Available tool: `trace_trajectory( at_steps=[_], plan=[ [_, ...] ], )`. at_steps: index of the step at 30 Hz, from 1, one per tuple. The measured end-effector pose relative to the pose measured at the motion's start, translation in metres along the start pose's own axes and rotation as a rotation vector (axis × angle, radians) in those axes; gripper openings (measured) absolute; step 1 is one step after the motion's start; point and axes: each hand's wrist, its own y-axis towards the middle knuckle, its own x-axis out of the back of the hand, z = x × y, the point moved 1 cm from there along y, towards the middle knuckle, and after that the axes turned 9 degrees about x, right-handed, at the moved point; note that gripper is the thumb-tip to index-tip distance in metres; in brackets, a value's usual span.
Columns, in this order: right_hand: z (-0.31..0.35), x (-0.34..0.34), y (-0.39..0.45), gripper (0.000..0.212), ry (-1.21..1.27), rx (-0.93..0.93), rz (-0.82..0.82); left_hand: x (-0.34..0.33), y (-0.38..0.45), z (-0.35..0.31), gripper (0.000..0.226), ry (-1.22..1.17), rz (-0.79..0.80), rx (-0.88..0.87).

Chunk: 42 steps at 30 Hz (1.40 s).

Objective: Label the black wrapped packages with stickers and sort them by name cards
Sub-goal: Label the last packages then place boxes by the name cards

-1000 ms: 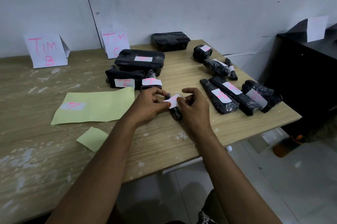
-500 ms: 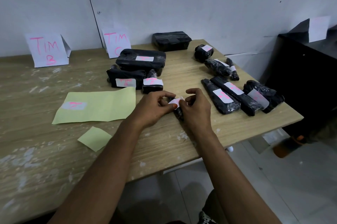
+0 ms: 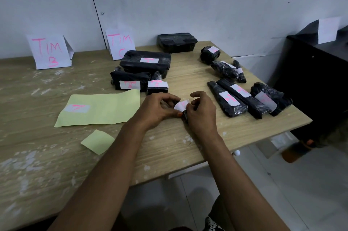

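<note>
A small black wrapped package [image 3: 184, 115] lies on the table between my hands, mostly hidden by them. A white sticker [image 3: 181, 105] bends over its top. My left hand [image 3: 158, 111] and my right hand [image 3: 202, 112] both pinch the sticker against the package. Name cards "TIM B" [image 3: 49, 51] and "TIM C" [image 3: 120, 43] stand against the wall. Three labelled black packages [image 3: 146, 62] lie in front of the "TIM C" card. Several more labelled packages [image 3: 227, 102] lie at the right. One unlabelled black box [image 3: 176, 42] sits by the wall.
A yellow-green backing sheet [image 3: 105, 108] holding one sticker [image 3: 76, 108] lies left of my hands, with a small torn piece [image 3: 98, 141] nearer me. The table's [image 3: 28, 155] right edge drops to a tiled floor. A black cabinet [image 3: 318, 84] stands at the right.
My hands have lowered the sticker onto the small package and closed in around it. The sticker now bends over the package instead of being held flat above it.
</note>
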Motion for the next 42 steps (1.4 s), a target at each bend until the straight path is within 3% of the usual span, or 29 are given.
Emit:
trace_trajectory(
  at_steps=[21, 30, 42],
  plan=[
    [0.002, 0.000, 0.000, 0.025, -0.079, 0.060, -0.011, -0.002, 0.008, 0.007, 0.026, 0.043, -0.108, -0.087],
    [0.005, 0.002, -0.001, 0.025, -0.082, 0.030, -0.001, 0.001, 0.005, 0.008, 0.037, 0.036, 0.012, -0.028],
    [0.013, 0.006, -0.003, 0.026, -0.042, 0.037, 0.008, -0.003, 0.005, 0.007, 0.035, 0.037, -0.024, -0.078]
  ],
)
